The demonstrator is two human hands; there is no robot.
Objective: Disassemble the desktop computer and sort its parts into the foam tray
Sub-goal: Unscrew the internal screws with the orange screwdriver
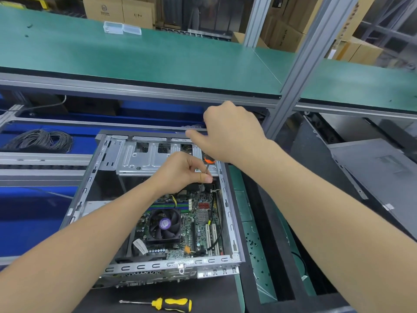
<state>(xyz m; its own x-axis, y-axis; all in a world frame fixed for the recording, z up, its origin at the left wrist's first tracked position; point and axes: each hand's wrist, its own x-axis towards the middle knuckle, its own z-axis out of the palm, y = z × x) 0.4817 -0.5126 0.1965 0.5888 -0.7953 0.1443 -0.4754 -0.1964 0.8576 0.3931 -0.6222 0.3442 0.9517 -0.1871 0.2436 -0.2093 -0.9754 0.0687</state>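
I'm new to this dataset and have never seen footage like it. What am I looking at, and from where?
This single picture comes from a camera worn on a person's head, looking down at their two bare hands; no robot is involved. Before them lies an open computer case, its board and cooling fan exposed. The right hand grips the orange-handled screwdriver from above; the left hand pinches its shaft. A yellow screwdriver lies in front of the case. To the right sits the foam tray, with small dark screws in one compartment.
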